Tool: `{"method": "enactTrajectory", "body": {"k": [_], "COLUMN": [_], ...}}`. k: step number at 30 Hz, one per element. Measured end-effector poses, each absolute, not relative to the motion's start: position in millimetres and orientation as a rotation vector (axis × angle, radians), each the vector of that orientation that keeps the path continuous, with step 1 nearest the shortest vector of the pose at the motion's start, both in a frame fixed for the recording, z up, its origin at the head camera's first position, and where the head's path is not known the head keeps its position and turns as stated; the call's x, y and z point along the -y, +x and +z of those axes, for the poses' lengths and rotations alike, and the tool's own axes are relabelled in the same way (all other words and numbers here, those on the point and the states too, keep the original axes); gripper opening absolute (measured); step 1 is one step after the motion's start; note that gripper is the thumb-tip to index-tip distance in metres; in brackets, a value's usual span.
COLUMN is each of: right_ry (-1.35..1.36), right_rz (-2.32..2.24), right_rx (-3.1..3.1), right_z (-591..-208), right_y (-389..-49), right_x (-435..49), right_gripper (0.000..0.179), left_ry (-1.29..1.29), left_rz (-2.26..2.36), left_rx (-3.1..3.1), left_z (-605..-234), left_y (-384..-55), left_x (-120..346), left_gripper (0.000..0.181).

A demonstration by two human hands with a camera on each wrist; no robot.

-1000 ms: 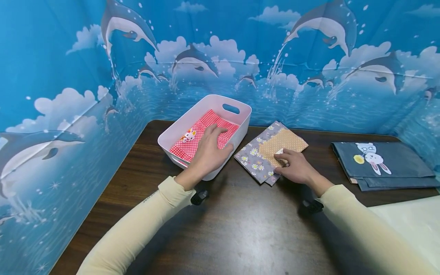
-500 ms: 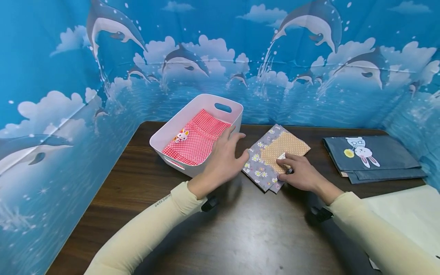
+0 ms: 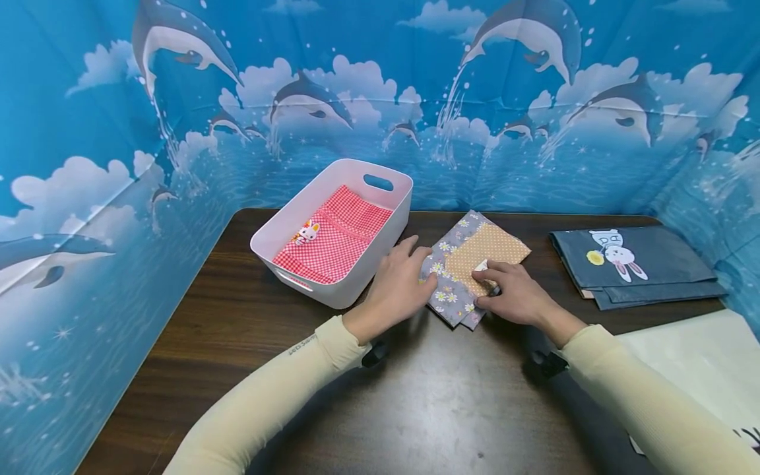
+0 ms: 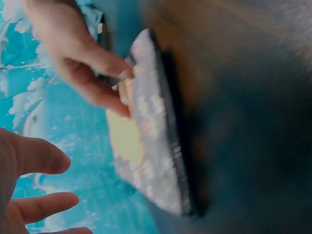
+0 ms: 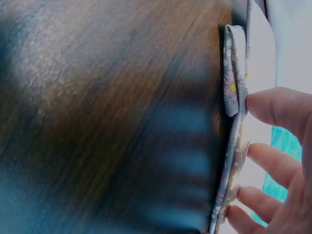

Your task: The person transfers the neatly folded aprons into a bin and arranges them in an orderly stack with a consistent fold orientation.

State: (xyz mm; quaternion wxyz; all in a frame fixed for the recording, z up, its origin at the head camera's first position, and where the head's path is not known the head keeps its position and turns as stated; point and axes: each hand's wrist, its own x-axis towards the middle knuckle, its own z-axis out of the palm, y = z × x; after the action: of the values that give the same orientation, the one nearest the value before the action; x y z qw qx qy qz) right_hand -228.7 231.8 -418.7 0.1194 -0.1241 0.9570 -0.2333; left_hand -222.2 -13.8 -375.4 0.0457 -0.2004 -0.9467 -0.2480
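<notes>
A folded grey daisy-print cloth (image 3: 446, 290) with a tan dotted panel lies on the table, a small white piece showing at its middle. My right hand (image 3: 516, 293) touches its right part; in the right wrist view the fingertips (image 5: 263, 109) rest along the cloth, spread apart. My left hand (image 3: 399, 280) hovers by the cloth's left edge, fingers loosely bent and spread, holding nothing. In the left wrist view a gap shows between left fingers (image 4: 46, 158) and cloth. Left of that hand stands a white basket (image 3: 382, 247) with a folded red checked cloth (image 3: 341, 237) inside.
A folded dark grey cloth (image 3: 665, 264) with a rabbit print lies at the back right. A pale cream cloth (image 3: 689, 369) lies near the right arm, partly covered by it. Dolphin-print sheeting (image 3: 356, 145) rises behind and left of the dark wooden table (image 3: 415, 409).
My left hand has moved right, from over the basket to beside the daisy-print cloth. The right hand stays on that cloth. The whole scene shifts left as the head view turns.
</notes>
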Motion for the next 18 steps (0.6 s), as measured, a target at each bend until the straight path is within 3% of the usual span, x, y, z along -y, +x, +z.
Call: {"method": "enactTrajectory", "body": {"k": [18], "right_ry": [-0.337], "right_rz": [-0.632], "right_rx": [-2.808], "right_z": [-420.6], "right_y": [-228.9], "right_x": [-227.4], "right_gripper": [0.061], "left_ry": [-0.706], "left_rz": [-0.431], "left_rx": [3.049], "left_z": [-432.7], "left_y": [-217.3], "left_x": [11.0], "left_gripper": [0.038]}}
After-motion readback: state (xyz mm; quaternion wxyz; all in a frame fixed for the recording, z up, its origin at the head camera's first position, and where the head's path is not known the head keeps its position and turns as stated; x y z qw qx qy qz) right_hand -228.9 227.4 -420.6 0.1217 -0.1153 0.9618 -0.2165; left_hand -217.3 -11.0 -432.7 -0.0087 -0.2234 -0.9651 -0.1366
